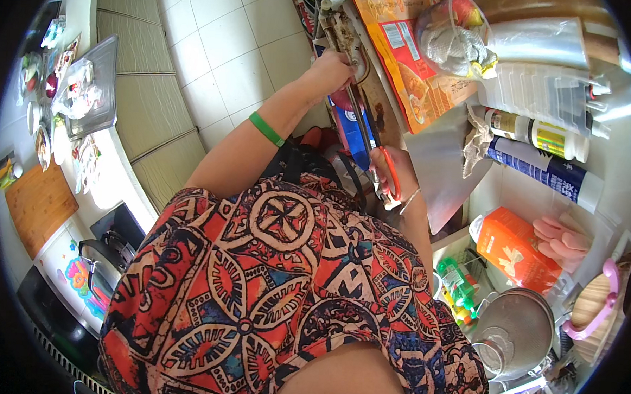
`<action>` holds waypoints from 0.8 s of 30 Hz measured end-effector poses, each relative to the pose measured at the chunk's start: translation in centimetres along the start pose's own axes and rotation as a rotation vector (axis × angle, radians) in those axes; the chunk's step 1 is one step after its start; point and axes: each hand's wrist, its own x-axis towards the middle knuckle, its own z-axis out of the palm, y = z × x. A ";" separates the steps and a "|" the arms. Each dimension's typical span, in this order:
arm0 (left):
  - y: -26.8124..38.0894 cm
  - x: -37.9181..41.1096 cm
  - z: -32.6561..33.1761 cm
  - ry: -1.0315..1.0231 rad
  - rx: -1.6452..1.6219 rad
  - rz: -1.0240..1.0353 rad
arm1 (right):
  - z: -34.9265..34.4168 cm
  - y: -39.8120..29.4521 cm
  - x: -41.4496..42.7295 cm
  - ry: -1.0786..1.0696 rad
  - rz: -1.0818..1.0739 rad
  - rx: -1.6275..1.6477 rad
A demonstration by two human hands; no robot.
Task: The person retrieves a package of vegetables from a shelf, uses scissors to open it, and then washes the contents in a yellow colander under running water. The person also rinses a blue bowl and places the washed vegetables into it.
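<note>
My right hand (393, 171) grips a red-orange looped handle (392, 174), which looks like that of scissors. Long dark straight bars (362, 112) run between it and my left hand (331, 73); I cannot tell whether they belong to the tool or to a drawer rail. The left fingers curl at the far end of these bars, and what they hold is hidden. Just below them a round purplish thing (342, 99) shows partly. A blue package (350, 135) lies under the bars. Beyond the left hand is a stained, worn ledge (343, 32).
On the right-hand counter lie an orange food packet (398, 58), a plastic bag (454, 44), a clear plastic container (536, 98) and a blue-and-white tube (544, 170). Nearer me are a green bottle (457, 282) and a metal strainer (516, 327). A cutting board (40, 203) and tray (109, 93) are at left.
</note>
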 end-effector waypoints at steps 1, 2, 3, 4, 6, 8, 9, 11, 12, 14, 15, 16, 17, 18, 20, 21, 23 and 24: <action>0.1 0.0 0.0 -0.001 0.023 0.006 | 0.2 -0.3 0.1 0.007 -0.014 -0.005; 0.1 0.1 0.0 -0.002 0.046 0.012 | 0.2 -0.4 0.2 0.010 -0.022 -0.022; 0.1 0.2 0.0 0.008 0.099 0.025 | 0.3 -0.5 0.5 0.016 -0.029 -0.039; -0.1 0.3 0.0 0.017 0.151 0.038 | 0.4 -0.6 0.6 0.021 -0.037 -0.057; -0.5 0.4 0.1 0.032 0.174 0.061 | 0.6 -0.5 0.6 0.035 -0.023 -0.048; -1.0 0.6 0.2 0.043 0.113 0.080 | 0.6 -0.6 0.5 0.034 -0.005 -0.035; -0.8 0.5 0.1 0.031 0.100 0.058 | 0.5 -0.9 0.4 0.029 0.005 -0.023; -0.5 0.2 0.0 0.008 0.073 0.015 | 0.5 -1.1 0.2 0.023 0.024 -0.012; -0.3 0.1 -0.1 -0.002 0.056 -0.004 | 0.4 -1.2 0.2 0.021 0.031 -0.013; 0.0 0.0 -0.2 -0.019 0.023 -0.042 | 0.4 -1.2 0.4 0.017 0.002 -0.013; 0.1 -0.1 -0.1 -0.021 -0.009 -0.045 | 0.6 -1.1 0.7 0.017 -0.034 -0.010; 0.3 -0.3 -0.1 -0.023 -0.040 -0.049 | 0.7 -1.0 1.1 0.018 -0.070 -0.007; 0.4 -0.3 0.0 -0.025 -0.072 -0.052 | 0.8 -1.1 1.5 0.030 -0.068 -0.019; 0.4 -0.2 -0.2 -0.048 0.009 -0.028 | 0.8 -1.3 1.9 0.041 -0.067 -0.032; 0.1 0.3 -0.5 -0.093 0.171 0.020 | 1.0 -1.3 2.4 0.059 -0.053 -0.048; -0.4 0.6 -0.4 -0.078 0.150 0.014 | 1.0 -1.2 2.5 0.065 -0.039 -0.056; -1.2 1.1 0.0 -0.049 0.107 0.001 | 1.0 -1.5 2.5 0.069 -0.020 -0.070; -1.5 1.2 0.2 -0.040 0.045 -0.021 | 1.1 -2.0 2.2 0.068 -0.013 -0.075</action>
